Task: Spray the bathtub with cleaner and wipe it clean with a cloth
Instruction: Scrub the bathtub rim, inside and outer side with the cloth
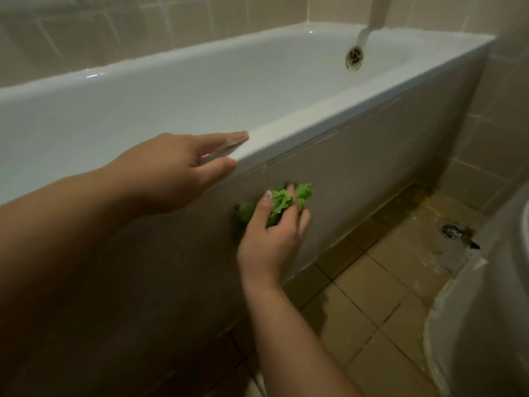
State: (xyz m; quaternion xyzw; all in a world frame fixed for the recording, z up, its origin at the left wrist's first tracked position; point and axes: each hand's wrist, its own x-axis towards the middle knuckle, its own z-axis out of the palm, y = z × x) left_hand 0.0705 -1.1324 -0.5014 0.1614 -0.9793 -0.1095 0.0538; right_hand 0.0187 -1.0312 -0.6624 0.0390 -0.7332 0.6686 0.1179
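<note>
The white bathtub runs from the left to the far right, its near rim crossing the middle of the view. My left hand rests on that rim with straight fingers along the top and the thumb on the outer edge. Below it, my right hand presses a crumpled green cloth flat against the tub's front panel, fingers spread over the cloth. No spray bottle is in view.
A white spout hangs over the far end above the round overflow fitting. The beige tiled floor has a floor drain with dark grime along the tub's base. A white fixture stands at the right edge.
</note>
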